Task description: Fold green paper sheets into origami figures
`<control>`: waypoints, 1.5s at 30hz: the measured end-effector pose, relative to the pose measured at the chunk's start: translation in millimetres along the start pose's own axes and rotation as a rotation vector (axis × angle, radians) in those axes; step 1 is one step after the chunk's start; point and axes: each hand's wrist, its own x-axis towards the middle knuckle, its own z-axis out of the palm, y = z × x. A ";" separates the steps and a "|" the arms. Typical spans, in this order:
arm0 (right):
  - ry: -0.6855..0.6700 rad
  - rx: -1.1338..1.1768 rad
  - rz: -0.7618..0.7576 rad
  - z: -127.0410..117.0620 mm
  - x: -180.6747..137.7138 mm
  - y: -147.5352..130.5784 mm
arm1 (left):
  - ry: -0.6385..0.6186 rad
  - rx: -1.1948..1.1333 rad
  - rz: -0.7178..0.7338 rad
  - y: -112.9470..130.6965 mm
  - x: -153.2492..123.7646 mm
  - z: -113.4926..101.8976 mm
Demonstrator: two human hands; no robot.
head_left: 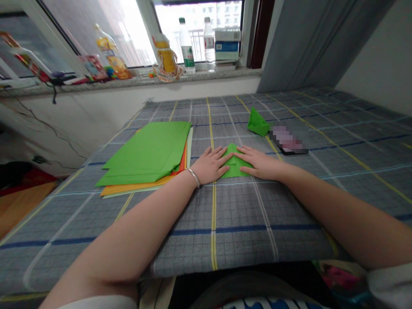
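A small folded piece of green paper [234,165] lies flat on the plaid cloth [206,240], its point aimed away from me. My left hand [210,166] rests palm down against its left side, and my right hand [259,163] presses on its right side, fingertips on the paper. Neither hand grips it. A silver bangle [193,177] circles my left wrist. Left of my hands lies a stack of coloured paper sheets [144,154], green on top with orange beneath. Another folded green paper piece [258,123] stands farther off, beside a phone [289,139] blurred out.
Along the far end runs a stone windowsill [128,79] holding plastic bottles [186,46] and a boxed packet [227,45]. A grey curtain [299,43] hangs at the right. A cracked white wall [48,124] drops away at the cloth's left edge.
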 end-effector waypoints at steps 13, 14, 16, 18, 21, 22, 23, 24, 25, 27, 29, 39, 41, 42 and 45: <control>-0.010 0.045 -0.061 -14.1 -5.3 -2.6 | 0.045 -0.053 0.153 0.2 -5.2 -6.1; 0.001 0.038 -0.076 -16.5 -5.2 -4.3 | 0.050 -0.060 0.168 0.4 -4.9 -7.0; 0.012 0.017 -0.096 -21.5 -5.1 -8.4 | 0.040 -0.076 0.191 0.8 -4.3 -8.1; 0.016 0.000 -0.102 -25.7 -5.3 -12.5 | 0.013 -0.089 0.194 1.3 -3.9 -7.7; 0.031 -0.007 -0.098 -29.0 -6.2 -16.1 | -0.007 -0.098 0.192 1.2 -3.9 -5.3; 0.037 -0.008 -0.097 -29.4 -6.7 -16.6 | -0.004 -0.099 0.193 0.8 -3.9 -4.4; 0.039 -0.013 -0.097 -29.5 -7.1 -16.7 | 0.000 -0.101 0.194 0.2 -3.9 -3.4; 0.040 -0.020 -0.098 -29.6 -7.5 -16.7 | 0.004 -0.105 0.195 -0.5 -3.8 -2.6; 0.038 -0.027 -0.100 -29.6 -7.9 -16.5 | 0.008 -0.109 0.196 -1.3 -3.7 -1.8; 0.040 -0.027 -0.100 -29.6 -8.5 -16.2 | 0.008 -0.119 0.198 -2.6 -3.5 -0.3; 0.049 -0.011 -0.103 -29.8 -9.0 -16.2 | -0.003 -0.126 0.189 -2.5 -3.5 0.8; 0.031 0.028 -0.109 -32.3 -9.9 -17.3 | -0.028 -0.130 0.127 3.7 -4.3 -4.0; 0.028 0.056 -0.099 -33.4 -10.2 -17.0 | 0.003 -0.156 0.148 1.7 -4.2 -4.8; 0.025 0.069 -0.094 -33.9 -10.5 -16.8 | 0.017 -0.169 0.164 0.8 -4.2 -5.2; 0.017 0.079 -0.081 -35.5 -11.2 -17.0 | 0.051 -0.190 0.206 0.2 -4.5 -7.1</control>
